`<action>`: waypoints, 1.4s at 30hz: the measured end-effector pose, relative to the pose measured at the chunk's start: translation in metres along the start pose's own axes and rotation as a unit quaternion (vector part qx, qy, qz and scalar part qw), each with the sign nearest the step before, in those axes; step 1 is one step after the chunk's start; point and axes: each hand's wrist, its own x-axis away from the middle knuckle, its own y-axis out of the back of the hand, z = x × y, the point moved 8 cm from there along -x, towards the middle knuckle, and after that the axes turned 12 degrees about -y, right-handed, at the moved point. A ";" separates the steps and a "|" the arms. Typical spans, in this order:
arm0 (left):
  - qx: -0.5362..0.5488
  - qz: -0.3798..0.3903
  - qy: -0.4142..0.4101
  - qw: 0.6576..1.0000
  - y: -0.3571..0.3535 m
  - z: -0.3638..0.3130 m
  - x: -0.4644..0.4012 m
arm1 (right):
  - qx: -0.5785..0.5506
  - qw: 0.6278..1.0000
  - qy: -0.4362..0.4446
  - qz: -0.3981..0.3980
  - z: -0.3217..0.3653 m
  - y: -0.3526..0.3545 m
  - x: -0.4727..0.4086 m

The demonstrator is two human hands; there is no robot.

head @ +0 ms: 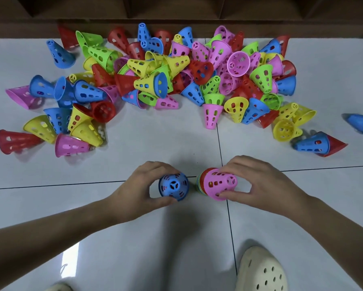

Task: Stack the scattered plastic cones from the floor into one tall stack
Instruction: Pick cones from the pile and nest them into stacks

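Nearest to me, a cream clog [260,271] sits on the white tiled floor [176,238], low and right of centre. Just beyond it I see both forearms reaching forward. My left hand [142,185] curls round a blue cone [174,186], thumb on its near side and fingers on its far side; the cone's narrow tip points up at the camera. My right hand [258,183] grips a pink cone [219,183] that caps a short stack [200,184], with red, yellow and green rims showing at the stack's left end. The stack is tilted, its tip leaning right. The blue cone and the stack are just beside each other, with a thin gap between them.

Farther out, the pile of loose cones [166,74] spreads across the floor in red, yellow, green, blue and pink, most lying on their sides, some nested. A lone blue cone [361,123] lies well apart at the right edge. Behind the pile runs a dark wooden shelf base [176,9].
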 end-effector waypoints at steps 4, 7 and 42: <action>-0.033 0.026 0.008 0.999 0.001 0.012 0.003 | 0.001 0.999 -0.021 0.044 -0.003 -0.009 -0.008; -0.056 0.057 0.001 0.997 0.010 0.024 0.002 | -0.022 0.997 -0.053 0.061 -0.009 -0.012 -0.020; -0.178 -0.009 0.269 0.947 0.103 0.170 0.034 | -0.252 0.881 -0.371 -0.149 -0.116 -0.054 -0.193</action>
